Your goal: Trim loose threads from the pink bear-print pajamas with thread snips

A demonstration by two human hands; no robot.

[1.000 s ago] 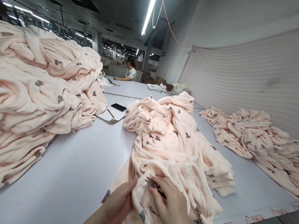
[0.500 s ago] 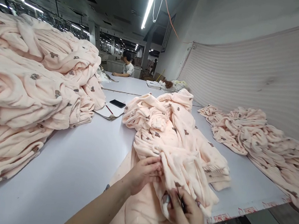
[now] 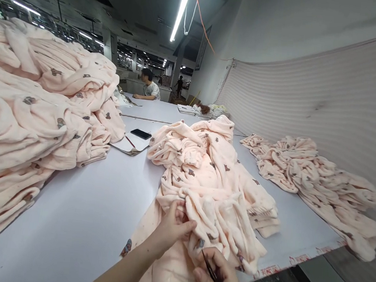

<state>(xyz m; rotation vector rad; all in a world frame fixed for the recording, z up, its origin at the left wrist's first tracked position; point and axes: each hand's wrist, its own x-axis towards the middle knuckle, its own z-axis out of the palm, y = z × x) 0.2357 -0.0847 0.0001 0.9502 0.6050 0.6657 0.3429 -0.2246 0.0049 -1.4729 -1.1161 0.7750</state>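
Note:
A crumpled pink fleece garment [image 3: 211,178] with small brown bear prints lies on the white table [image 3: 91,211] in front of me. My left hand [image 3: 173,226] pinches a fold of this garment at its near edge, fingers closed on the fabric. My right hand [image 3: 219,279] is low at the frame's bottom, closed around small dark thread snips [image 3: 210,269], right beside the garment's near hem.
A tall stack of the same pink garments [image 3: 34,113] fills the left. Another heap [image 3: 313,179] lies at right along the striped wall. A black phone [image 3: 141,134] rests on a notebook [image 3: 129,145]. A person [image 3: 148,86] sits at the far table.
My left hand has slid along the garment's near edge and taken a new pinch of fabric. My right hand with the snips has dropped lower and away from the cloth.

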